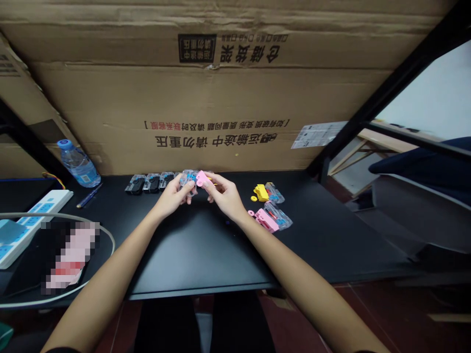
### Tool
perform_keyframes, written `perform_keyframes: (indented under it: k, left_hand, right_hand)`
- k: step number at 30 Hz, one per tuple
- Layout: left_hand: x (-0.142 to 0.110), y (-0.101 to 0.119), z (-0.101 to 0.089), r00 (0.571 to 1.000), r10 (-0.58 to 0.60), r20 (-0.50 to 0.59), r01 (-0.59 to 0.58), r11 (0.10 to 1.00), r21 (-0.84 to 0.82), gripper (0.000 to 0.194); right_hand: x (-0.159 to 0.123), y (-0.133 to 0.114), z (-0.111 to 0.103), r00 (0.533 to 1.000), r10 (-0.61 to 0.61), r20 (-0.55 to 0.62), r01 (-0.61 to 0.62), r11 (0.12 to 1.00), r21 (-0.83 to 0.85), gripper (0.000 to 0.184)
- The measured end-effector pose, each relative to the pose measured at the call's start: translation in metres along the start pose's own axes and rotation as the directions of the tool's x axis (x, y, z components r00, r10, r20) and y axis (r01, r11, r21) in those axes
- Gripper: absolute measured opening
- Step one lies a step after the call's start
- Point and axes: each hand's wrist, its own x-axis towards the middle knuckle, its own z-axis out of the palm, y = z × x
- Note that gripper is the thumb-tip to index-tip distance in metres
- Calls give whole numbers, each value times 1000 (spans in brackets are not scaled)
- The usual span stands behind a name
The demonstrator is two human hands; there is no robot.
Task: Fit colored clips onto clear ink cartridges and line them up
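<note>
Both hands meet over the back of a black table (206, 250). My left hand (175, 193) is closed on a small clear plastic piece with blue inside (187, 179). My right hand (222, 192) pinches a small pink plastic piece (201, 177) that touches the clear one. To the right of my right hand lie a pink toy part (265, 218) with a clear packet (278, 215), and a yellow toy part (261, 192) with another clear packet (274, 192).
Three small dark packets (149, 183) line the table's back edge to the left of my hands. A water bottle (78, 163), a blue pen (88, 195) and a white power strip (27, 223) lie far left. A large cardboard box (221, 88) walls off the back.
</note>
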Motion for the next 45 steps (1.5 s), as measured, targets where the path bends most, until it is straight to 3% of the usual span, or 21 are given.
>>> perform_keyframes:
  k: [9, 16, 23, 45]
  left_hand:
    - [0, -1, -5, 997, -26, 70, 27, 1000, -14, 46]
    - [0, -1, -3, 999, -13, 45, 13, 1000, 4, 47]
    - [-2, 0, -4, 996, 13, 90, -17, 999, 43, 44]
    - [-6, 1, 1, 997, 73, 23, -76, 986, 149, 41]
  right_hand:
    - [0, 4, -3, 998, -27, 49, 31, 997, -65, 46]
    - [3, 7, -5, 994, -103, 31, 103, 995, 3, 42]
    - [1, 9, -3, 992, -119, 36, 118, 993, 20, 37]
    - [5, 0, -10, 987, -106, 118, 93, 990, 111, 42]
